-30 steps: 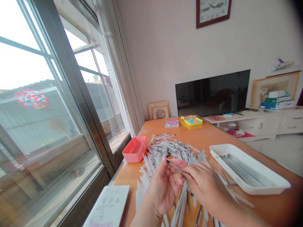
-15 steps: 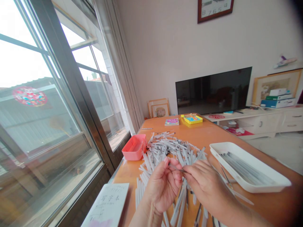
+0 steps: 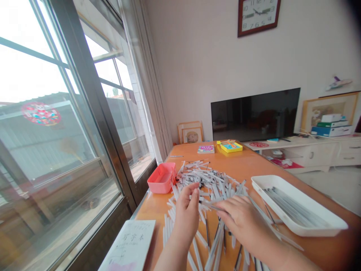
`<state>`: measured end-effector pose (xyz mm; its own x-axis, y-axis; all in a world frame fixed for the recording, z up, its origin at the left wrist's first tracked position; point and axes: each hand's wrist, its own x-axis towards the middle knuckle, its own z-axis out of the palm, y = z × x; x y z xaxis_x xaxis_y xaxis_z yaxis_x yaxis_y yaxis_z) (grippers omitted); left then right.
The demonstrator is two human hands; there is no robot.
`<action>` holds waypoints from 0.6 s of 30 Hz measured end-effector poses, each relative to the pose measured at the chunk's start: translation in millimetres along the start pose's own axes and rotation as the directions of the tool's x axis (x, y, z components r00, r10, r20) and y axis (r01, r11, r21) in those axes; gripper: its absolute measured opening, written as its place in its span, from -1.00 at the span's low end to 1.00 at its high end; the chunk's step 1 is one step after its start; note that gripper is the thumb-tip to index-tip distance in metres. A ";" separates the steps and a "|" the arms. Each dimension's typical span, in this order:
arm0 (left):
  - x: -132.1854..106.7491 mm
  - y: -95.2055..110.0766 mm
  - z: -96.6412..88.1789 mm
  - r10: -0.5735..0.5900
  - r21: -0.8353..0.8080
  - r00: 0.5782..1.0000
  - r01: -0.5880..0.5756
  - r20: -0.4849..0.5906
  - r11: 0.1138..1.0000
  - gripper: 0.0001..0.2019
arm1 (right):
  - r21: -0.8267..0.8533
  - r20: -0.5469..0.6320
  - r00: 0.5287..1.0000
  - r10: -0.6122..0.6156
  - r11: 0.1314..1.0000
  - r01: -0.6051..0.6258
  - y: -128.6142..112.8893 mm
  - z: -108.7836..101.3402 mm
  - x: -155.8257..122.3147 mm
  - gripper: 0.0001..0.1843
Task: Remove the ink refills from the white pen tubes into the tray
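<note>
Between my two hands runs a slim translucent pen (image 3: 208, 204) with a dark end at the left. My left hand (image 3: 188, 207) is closed, thumb and fingers together at that dark end; part of its grip is hidden. Palm down, my right hand (image 3: 244, 216) pinches the pen's other end between thumb and fingers. Under and beyond both hands spreads a loose heap of clear pen barrels (image 3: 203, 175) mixed with dark refills. To the right of my right hand stands a white tray (image 3: 335, 227) with several dark-tipped pens (image 3: 290, 205) lying side by side in it.
A pink plastic box (image 3: 160, 187) stands left of the heap. Nearer me lies a paper notebook (image 3: 128, 244). At the table's far end are a purple booklet (image 3: 205, 149) and a yellow box (image 3: 232, 148). A glass door (image 3: 93, 150) borders the left side.
My left hand has turned from palm up to thumb side toward me, and its fingers have closed more. More of the pen shows between my hands. The view has tilted slightly upward.
</note>
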<state>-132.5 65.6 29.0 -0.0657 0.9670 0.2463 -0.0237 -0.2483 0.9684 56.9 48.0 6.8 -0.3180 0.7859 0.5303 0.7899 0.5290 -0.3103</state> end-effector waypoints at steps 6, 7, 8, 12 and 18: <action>-5.7 0.2 -5.1 0.227 0.351 0.923 -0.333 0.311 0.875 -0.74 | -0.109 -0.026 0.998 -0.059 0.992 0.056 -6.6 1.4 8.9 -0.85; -5.7 -0.7 -5.9 0.212 0.387 0.911 -0.349 0.354 0.853 -0.75 | -0.118 -0.017 0.998 -0.064 0.991 0.061 -7.8 0.7 10.8 -0.85; -4.8 -1.8 -7.3 0.196 0.417 0.906 -0.354 0.376 0.837 -0.77 | -0.121 -0.010 0.997 -0.070 0.990 0.069 -8.3 -0.4 13.0 -0.87; 6.1 -8.0 -19.5 0.169 0.491 0.952 -0.278 0.255 0.825 -0.78 | -0.116 -0.083 0.995 -0.062 0.992 0.053 3.8 -7.0 24.0 -0.69; 19.4 -14.9 -37.0 0.086 0.353 0.993 -0.053 -0.078 0.934 -0.80 | -0.108 -0.150 0.984 0.100 0.987 -0.117 37.8 -1.8 44.6 -0.77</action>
<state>-170.3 85.9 17.9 -0.1455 0.9344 0.3251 0.3333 -0.2631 0.9054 73.5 102.4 20.1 -0.1553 0.7780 0.6088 0.8738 0.3957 -0.2828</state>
